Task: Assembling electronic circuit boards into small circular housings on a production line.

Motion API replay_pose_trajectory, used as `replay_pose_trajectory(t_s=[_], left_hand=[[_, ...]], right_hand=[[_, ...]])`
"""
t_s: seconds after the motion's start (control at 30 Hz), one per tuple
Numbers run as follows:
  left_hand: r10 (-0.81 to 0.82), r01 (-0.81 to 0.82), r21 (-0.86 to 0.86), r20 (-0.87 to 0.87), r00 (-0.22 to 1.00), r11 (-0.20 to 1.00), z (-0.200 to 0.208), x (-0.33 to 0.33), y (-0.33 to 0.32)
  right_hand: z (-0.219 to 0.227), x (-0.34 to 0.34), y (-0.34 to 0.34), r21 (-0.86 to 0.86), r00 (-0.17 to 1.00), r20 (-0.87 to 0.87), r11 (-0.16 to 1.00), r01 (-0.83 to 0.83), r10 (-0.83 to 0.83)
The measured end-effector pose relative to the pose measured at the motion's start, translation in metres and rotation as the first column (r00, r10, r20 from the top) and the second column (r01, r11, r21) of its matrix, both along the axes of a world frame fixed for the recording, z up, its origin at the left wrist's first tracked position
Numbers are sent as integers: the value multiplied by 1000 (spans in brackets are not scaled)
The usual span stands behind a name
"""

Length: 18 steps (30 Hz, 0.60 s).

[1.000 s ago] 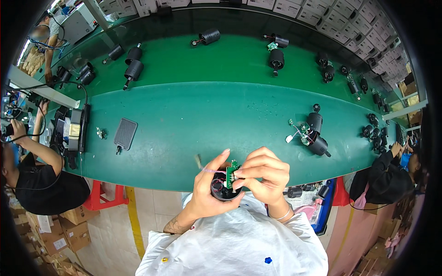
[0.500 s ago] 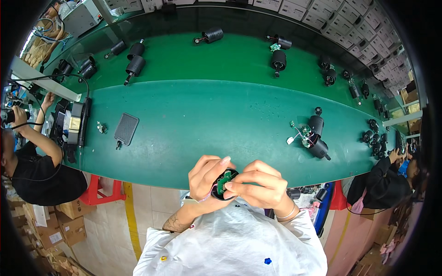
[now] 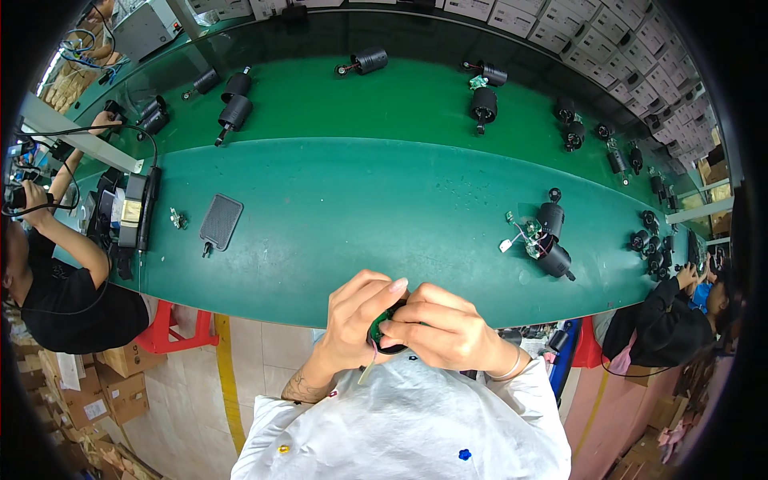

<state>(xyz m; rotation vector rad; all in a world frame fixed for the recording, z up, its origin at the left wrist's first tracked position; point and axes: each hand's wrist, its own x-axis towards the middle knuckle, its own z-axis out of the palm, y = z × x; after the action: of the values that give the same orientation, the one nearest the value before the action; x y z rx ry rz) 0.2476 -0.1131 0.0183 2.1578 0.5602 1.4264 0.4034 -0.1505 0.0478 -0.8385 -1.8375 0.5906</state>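
My left hand is wrapped around a black round housing at the near edge of the table. Inside the housing's opening sits a green circuit board, mostly covered by fingers. My right hand is closed over the opening, its thumb and fingertips pinching or pressing at the board. A thin pinkish wire with a pale, flat connector hangs out below my left hand.
On the green table lie a dark grey textured plate, a small circuit part and black cylinders with wired boards. More black cylinders rest on the far green strip. People sit at both sides.
My right hand has shifted left over the housing, and less of the circuit board shows. The pale connector now hangs lower. At left, another person's hand has reached out to a black cylinder.
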Motion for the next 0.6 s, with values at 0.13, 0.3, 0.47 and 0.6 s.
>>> replay_pose_trajectory(t_s=[0.13, 0.3, 0.47, 0.6], left_hand=[[-26, 19, -84, -87, 996, 996, 3, -3, 1], [-23, 7, -112, -145, 989, 994, 4, -3, 0], [-45, 39, -43, -143, 989, 998, 3, -6, 4], [4, -8, -74, -55, 998, 997, 3, -5, 1]], right_hand=[[-2, 1, -1, -58, 999, -45, 998, -31, 28], [2, 4, -1, -248, 995, -93, 969, -4, -20], [-12, -16, -14, 133, 961, 15, 954, 270, -274], [0, -13, -8, -43, 951, -81, 954, 297, -300]])
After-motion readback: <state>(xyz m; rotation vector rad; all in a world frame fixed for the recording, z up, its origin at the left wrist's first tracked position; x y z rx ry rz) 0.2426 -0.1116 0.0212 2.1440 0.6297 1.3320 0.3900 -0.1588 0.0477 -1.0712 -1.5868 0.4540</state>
